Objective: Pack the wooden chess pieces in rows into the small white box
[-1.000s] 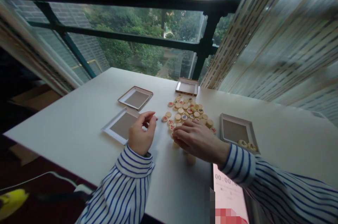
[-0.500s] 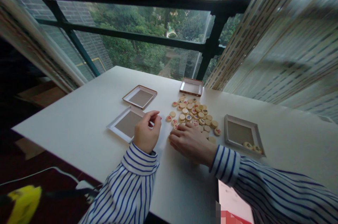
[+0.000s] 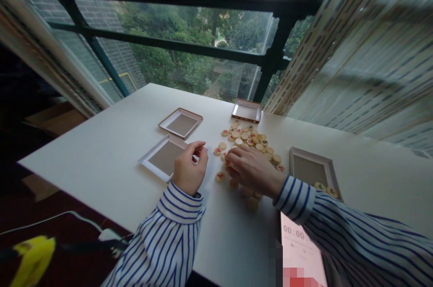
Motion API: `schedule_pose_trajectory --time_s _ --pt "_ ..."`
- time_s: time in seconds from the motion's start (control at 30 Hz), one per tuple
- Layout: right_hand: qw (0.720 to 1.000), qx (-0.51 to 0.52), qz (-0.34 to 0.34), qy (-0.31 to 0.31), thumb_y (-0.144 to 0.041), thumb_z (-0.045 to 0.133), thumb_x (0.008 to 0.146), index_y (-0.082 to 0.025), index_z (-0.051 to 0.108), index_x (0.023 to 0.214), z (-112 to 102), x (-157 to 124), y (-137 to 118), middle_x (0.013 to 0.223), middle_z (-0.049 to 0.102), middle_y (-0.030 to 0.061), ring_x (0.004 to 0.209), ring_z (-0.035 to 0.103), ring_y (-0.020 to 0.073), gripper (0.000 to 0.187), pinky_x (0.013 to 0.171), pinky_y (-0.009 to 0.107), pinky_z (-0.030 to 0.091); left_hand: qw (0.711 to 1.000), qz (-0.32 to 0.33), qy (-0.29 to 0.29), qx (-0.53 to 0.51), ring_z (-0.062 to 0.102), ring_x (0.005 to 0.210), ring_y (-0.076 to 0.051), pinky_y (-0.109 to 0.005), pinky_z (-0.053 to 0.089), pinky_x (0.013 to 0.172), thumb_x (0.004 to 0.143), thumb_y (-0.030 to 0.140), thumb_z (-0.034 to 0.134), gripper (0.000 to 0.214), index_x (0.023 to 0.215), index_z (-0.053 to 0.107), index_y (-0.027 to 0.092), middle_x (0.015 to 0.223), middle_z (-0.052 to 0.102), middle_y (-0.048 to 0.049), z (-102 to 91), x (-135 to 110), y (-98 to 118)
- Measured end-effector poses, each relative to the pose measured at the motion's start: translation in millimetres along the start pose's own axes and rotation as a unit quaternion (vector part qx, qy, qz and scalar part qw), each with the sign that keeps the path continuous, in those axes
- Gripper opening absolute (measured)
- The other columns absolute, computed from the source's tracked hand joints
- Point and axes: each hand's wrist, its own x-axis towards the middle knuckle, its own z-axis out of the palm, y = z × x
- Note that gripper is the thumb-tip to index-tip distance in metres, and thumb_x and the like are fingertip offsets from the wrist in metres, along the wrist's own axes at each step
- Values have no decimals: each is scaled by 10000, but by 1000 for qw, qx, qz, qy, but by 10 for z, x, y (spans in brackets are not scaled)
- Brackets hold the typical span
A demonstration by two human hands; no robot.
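A loose pile of round wooden xiangqi pieces [image 3: 238, 141] lies mid-table, some showing red or dark characters, others plain. My right hand [image 3: 252, 169] reaches over the near part of the pile, fingers bent down together among the pieces. What its fingertips hold, if anything, is hidden. One red-marked piece [image 3: 219, 176] rests just left of and below those fingers. My left hand [image 3: 190, 167] is raised left of the pile, fingers curled in toward the thumb, its inside hidden. Behind it is a shallow grey tray [image 3: 154, 167], partly covered by the hand.
A brown-rimmed tray [image 3: 199, 125] sits beyond the grey one, and another [image 3: 246, 119] stands behind the pile. On the right, a grey tray [image 3: 293, 160] holds two pieces, partly covered by my right sleeve. A phone [image 3: 301, 244] showing a timer lies by the near edge.
My right hand has moved up and slightly right over the pile, uncovering the red-marked piece and a few plain pieces near me. My left hand keeps its pose.
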Motion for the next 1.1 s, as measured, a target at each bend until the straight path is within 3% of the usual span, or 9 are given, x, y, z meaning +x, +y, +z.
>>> schedule_pose_trajectory --time_s 0.33,0.57,1.1 --pt "1000 -2 15 -21 -202 509 820 -157 568 828 39 59 10 839 626 64 779 512 164 74 653 279 317 1000 6 6 0 588 659 -127 -229 437 575 798 304 506 245 972 606 163 800 662 -38 -6 1 21" --pt "999 24 -23 13 -258 465 872 -169 554 828 11 150 -18 832 635 40 763 487 157 134 670 278 300 1000 2 29 -5 597 692 -133 -235 446 597 805 300 498 240 971 605 163 825 669 -49 -19 -2 11" --pt "998 15 -68 1 -244 450 883 -174 585 790 106 204 3 854 637 42 807 478 166 178 695 313 276 999 11 44 -4 575 647 -117 -215 441 556 805 274 505 215 961 607 166 825 672 -42 -19 -9 10"
